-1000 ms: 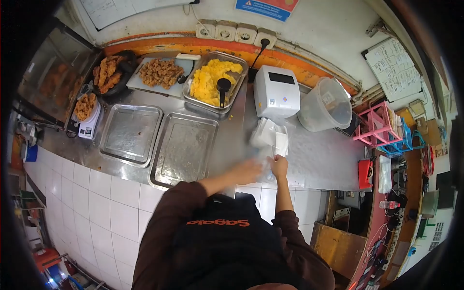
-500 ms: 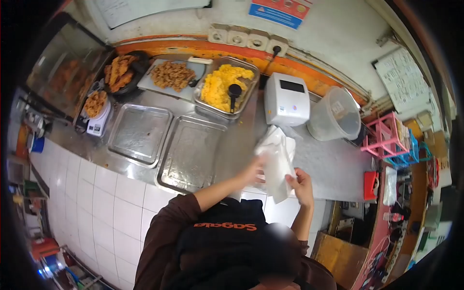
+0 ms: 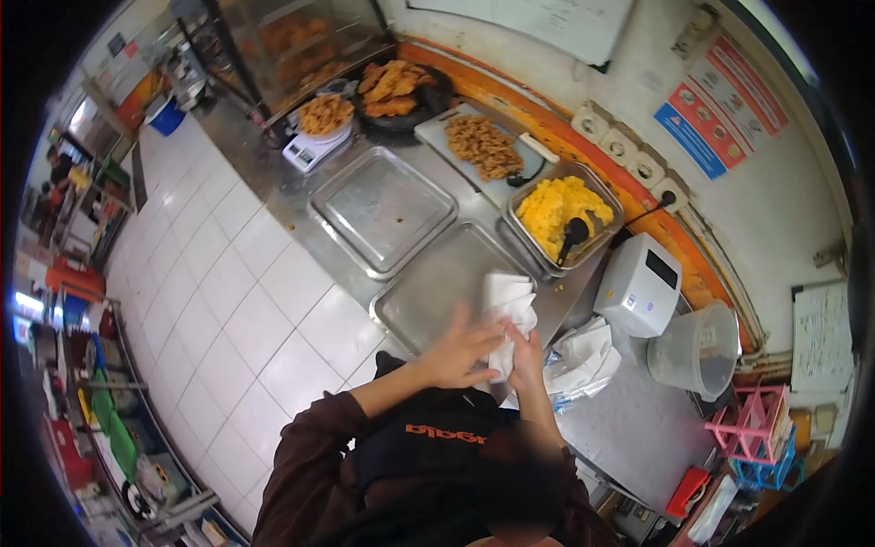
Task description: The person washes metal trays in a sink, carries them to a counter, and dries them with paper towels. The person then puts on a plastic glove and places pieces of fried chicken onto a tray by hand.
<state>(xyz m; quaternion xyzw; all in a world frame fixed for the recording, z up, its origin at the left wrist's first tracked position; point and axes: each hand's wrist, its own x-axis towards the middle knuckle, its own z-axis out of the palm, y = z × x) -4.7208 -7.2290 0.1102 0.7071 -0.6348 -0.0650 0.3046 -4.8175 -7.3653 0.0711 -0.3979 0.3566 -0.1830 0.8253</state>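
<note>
Over the front edge of the counter, my right hand (image 3: 526, 361) grips a small stack of white paper sheets (image 3: 512, 294), folded or creased. My left hand (image 3: 460, 350) lies against the left side of the paper, its fingers spread and slightly blurred. Behind the paper sits a flat steel tray (image 3: 421, 290), partly covered by it. To the right, more white paper (image 3: 588, 354) rests in a clear plastic wrapper on the counter.
Beyond stand a steel pan (image 3: 613, 199) of yellow scrambled egg with a black scoop, a white board (image 3: 444, 137) with chopped fried food, and another steel tray (image 3: 383, 205). A kitchen scale (image 3: 313, 153) stands left; a white boxy device (image 3: 638, 287) and clear bucket (image 3: 697, 351) stand right.
The view has turned left. My hands have moved left with the paper, from beside the white device to over the nearer tray. The wrapped paper pile now shows on the right.
</note>
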